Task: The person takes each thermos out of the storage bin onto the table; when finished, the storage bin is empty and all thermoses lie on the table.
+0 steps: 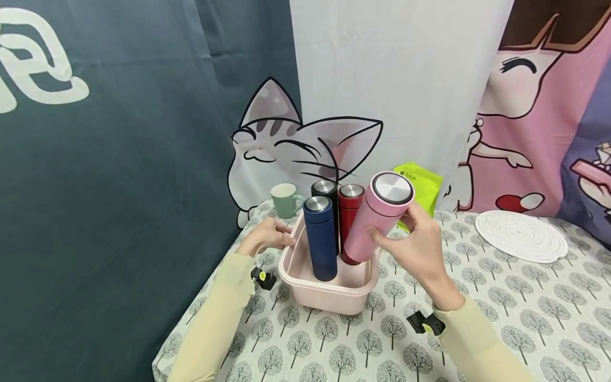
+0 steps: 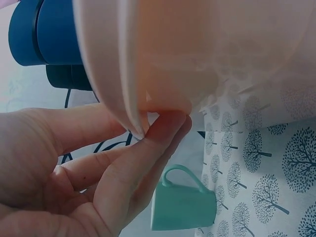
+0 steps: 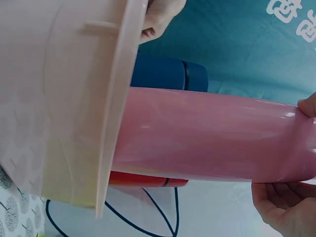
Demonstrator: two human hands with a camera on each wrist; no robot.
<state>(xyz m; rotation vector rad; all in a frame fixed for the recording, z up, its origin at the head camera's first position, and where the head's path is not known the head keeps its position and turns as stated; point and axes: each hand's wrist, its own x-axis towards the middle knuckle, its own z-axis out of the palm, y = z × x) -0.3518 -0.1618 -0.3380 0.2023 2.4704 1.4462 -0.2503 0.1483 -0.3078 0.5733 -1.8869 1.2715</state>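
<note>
Pink bottle (image 1: 377,212) tilts at the basin (image 1: 326,300), the right hand (image 1: 422,246) curled round it; the left hand (image 1: 268,235) pinches the rim. Loading or unloading seems underway; either calls for clearing the red bottle (image 1: 347,212).

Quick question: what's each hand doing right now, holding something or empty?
Left hand: closed, pinching the pink tub by its edge.
Right hand: closed, holding the tilted pink bottle.
</note>
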